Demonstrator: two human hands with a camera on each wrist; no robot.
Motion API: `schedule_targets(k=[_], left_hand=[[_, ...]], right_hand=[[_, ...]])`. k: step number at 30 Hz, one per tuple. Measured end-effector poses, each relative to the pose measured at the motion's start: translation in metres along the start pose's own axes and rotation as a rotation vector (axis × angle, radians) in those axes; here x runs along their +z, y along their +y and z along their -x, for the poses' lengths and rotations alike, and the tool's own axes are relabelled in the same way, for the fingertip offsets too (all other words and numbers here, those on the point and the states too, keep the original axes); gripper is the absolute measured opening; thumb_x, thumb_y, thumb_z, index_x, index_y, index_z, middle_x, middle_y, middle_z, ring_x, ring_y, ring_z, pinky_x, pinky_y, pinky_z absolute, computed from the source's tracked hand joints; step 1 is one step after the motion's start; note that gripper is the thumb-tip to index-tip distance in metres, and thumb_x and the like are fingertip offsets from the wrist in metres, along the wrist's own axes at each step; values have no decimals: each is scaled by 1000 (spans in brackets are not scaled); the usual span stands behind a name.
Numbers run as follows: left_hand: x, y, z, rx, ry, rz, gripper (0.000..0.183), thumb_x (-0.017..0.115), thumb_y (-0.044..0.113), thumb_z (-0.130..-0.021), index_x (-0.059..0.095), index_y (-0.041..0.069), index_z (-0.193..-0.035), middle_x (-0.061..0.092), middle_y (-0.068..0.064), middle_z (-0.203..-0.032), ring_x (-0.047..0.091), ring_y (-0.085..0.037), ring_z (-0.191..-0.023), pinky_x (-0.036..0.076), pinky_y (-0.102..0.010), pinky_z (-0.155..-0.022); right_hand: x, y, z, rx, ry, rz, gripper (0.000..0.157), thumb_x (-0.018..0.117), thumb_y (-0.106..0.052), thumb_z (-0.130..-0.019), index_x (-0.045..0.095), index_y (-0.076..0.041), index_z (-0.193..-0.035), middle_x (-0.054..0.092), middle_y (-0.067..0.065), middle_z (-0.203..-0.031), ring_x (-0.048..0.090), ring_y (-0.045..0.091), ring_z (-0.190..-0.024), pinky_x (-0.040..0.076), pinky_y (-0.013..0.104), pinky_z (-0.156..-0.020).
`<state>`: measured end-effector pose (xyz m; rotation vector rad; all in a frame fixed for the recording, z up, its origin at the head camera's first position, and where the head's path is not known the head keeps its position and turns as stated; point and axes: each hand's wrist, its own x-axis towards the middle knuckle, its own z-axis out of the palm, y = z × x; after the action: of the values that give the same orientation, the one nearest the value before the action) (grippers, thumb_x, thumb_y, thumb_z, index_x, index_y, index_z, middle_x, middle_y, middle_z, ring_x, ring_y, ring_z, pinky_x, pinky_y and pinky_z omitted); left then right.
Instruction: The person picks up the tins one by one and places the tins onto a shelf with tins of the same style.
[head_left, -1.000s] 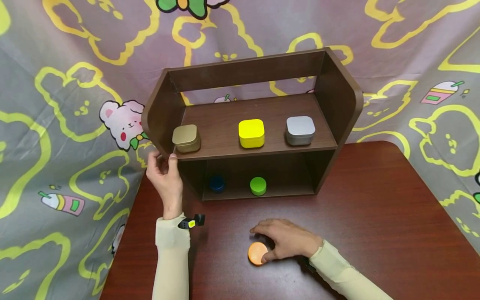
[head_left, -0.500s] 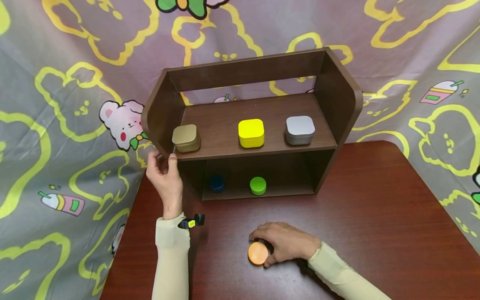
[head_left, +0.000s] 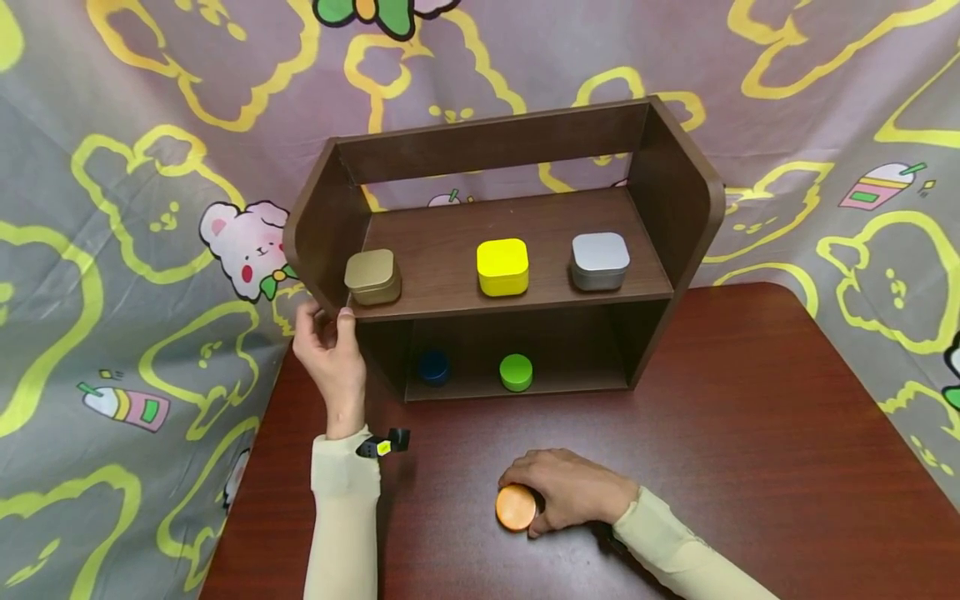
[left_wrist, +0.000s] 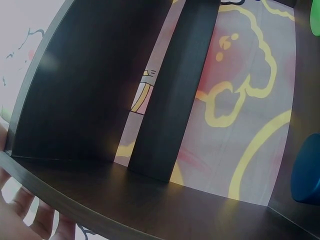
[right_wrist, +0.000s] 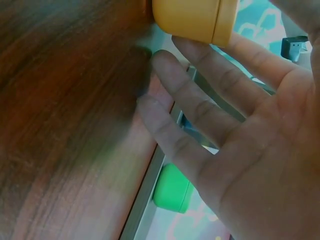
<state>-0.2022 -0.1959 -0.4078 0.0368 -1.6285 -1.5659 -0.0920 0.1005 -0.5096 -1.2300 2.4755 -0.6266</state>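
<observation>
My left hand (head_left: pixel 335 358) grips the left side panel of a dark brown two-tier shelf (head_left: pixel 495 304), thumb in front and fingers round the outer side. In the left wrist view its fingers (left_wrist: pixel 42 220) show beyond the panel's edge. On the table, my right hand (head_left: pixel 573 490) curls round a small round orange tin (head_left: pixel 516 507), forefinger at its far side and thumb at its near right side. The right wrist view shows the tin (right_wrist: pixel 192 20) above the other fingers, which are fairly straight; the thumb's contact is hidden there.
On the upper tier stand a gold tin (head_left: pixel 372 277), a yellow tin (head_left: pixel 503 267) and a silver tin (head_left: pixel 600 262). A blue round tin (head_left: pixel 434 367) and a green one (head_left: pixel 516 372) sit below. Patterned cloth (head_left: pixel 150 250) hangs around the red-brown table (head_left: pixel 750 433).
My right hand's fingers have drawn in round the orange tin, and the thumb has slid from its top to its side. The tin and my left hand have stayed put.
</observation>
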Motion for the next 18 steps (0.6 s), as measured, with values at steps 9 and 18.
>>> schedule_targets(k=[9, 18], left_hand=[[1, 1, -1, -5, 11, -8, 23, 66, 5, -93, 65, -9, -111, 67, 8, -99, 64, -13, -94, 52, -23, -83], [0, 0, 0, 0, 2, 0, 25, 65, 3, -93, 63, -13, -112, 65, 7, -98, 63, -14, -92, 51, -25, -81]], right_hand=[[1, 1, -1, -11, 16, 6, 52, 93, -30, -70, 70, -28, -116, 71, -16, -114, 63, 2, -104, 54, 27, -91], [2, 1, -1, -19, 18, 12, 51, 92, -30, -70, 70, -27, -116, 71, -15, -113, 63, 1, -103, 54, 26, -91]])
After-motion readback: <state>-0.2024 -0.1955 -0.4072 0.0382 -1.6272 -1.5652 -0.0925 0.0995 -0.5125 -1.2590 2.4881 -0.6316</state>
